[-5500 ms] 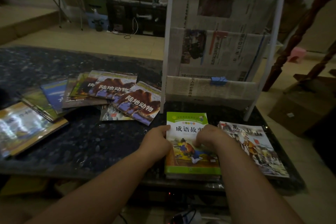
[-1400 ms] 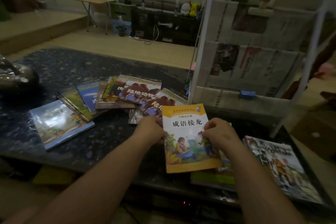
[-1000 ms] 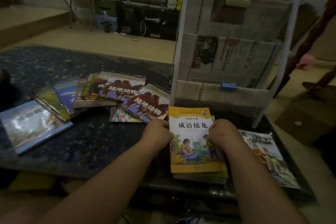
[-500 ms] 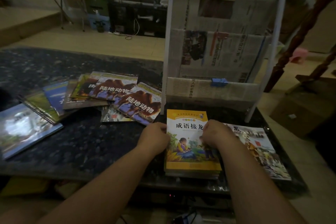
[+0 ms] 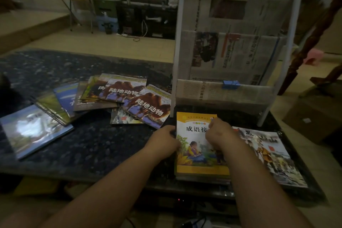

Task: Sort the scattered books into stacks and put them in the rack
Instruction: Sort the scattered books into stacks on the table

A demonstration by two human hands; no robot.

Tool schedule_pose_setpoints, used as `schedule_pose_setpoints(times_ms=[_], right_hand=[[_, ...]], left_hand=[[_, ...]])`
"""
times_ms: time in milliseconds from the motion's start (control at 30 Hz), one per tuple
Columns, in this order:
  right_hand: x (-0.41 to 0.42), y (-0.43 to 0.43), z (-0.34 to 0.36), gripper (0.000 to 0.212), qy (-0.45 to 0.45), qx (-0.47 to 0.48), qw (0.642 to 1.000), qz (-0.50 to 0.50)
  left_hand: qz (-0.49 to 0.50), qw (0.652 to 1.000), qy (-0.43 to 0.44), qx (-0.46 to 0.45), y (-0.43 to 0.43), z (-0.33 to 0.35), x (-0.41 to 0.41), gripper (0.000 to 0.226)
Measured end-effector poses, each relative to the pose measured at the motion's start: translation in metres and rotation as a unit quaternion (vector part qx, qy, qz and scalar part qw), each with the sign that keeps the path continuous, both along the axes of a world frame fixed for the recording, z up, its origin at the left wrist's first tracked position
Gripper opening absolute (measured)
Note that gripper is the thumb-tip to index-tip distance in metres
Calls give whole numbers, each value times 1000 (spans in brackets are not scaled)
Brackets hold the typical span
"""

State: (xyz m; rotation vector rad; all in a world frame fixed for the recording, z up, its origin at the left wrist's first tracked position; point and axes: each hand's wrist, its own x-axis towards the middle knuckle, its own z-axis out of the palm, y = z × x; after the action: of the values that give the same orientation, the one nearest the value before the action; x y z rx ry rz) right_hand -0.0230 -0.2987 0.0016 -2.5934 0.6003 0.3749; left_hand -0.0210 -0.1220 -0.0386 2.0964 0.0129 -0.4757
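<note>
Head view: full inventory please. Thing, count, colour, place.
orange book: 1, orange-yellow, tops the stack
stack: 1, number of books unclear, table's near edge, before the rack
ink book: 1, grey-white, right of stack
camel books: 2, brown-purple, left of rack
other books: several, blue, green, brown, fanned at table's left
rack: 1, white frame, newspaper-lined, on table behind stack
clip: 1, blue, rack's lowest tier
table: 1, dark speckled
box: 1, brown, floor at right
left hand: at stack's left edge, grip hidden
right hand: curled over orange book's right edge
</note>
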Motion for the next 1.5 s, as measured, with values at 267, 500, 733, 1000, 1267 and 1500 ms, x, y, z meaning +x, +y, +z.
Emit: schedule_pose_setpoints(times_ms=[267, 500, 733, 1000, 1267, 1500], right_hand=[[9, 58, 12, 26, -122, 146, 980, 64], [20, 105, 7, 20, -140, 187, 969, 83], [28, 151, 0, 22, -134, 216, 959, 125], [35, 185, -15, 29, -112, 240, 952, 153], [35, 194, -22, 30, -96, 254, 949, 161], [34, 195, -20, 31, -92, 253, 949, 161]], left_hand=[[37, 995, -71, 60, 61, 23, 12, 19], [120, 982, -97, 105, 117, 30, 20, 32], [160, 965, -93, 186, 163, 22, 27, 50], [192, 919, -41, 342, 246, 2, 35, 70], [171, 888, -9, 427, 254, -14, 28, 63], [74, 851, -43, 519, 222, 10, 14, 18]])
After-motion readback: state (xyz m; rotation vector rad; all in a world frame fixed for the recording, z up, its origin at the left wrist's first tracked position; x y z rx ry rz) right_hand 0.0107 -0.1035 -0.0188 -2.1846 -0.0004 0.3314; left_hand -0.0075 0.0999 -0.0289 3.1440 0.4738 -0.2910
